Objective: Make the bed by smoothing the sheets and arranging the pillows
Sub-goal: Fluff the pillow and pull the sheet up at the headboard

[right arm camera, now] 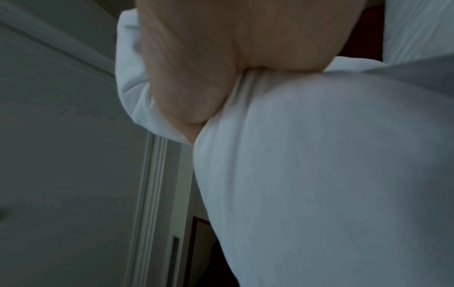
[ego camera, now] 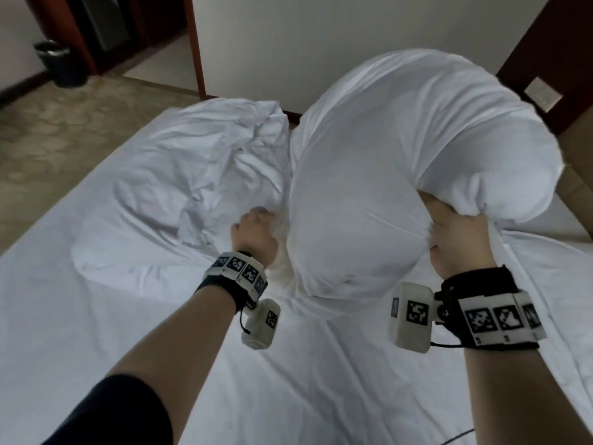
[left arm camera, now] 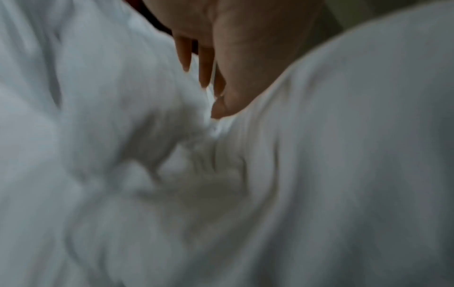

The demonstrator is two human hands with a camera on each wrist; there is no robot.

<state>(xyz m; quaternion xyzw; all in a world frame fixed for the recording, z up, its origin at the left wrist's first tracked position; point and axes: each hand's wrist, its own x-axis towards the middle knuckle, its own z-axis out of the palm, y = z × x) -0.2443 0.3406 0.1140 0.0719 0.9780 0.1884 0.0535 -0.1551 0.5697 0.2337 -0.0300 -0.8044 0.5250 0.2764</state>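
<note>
A big white pillow (ego camera: 394,162) is held up off the bed, bulging and bent over to the right. My right hand (ego camera: 455,232) grips a bunched fold of its case at the right side; the right wrist view shows the thumb dug into the pillow (right arm camera: 319,174). My left hand (ego camera: 256,232) grips the pillow's left lower edge, fingers curled into the fabric (left arm camera: 216,108). A second, crumpled white pillow (ego camera: 199,175) lies on the white sheet (ego camera: 96,316) to the left of the held one.
The bed's far edge meets a patterned floor (ego camera: 64,130). A dark bin (ego camera: 61,62) stands by the wall at far left. A white wall (ego camera: 321,36) and a dark wooden panel (ego camera: 545,43) with a switch plate rise beyond the bed.
</note>
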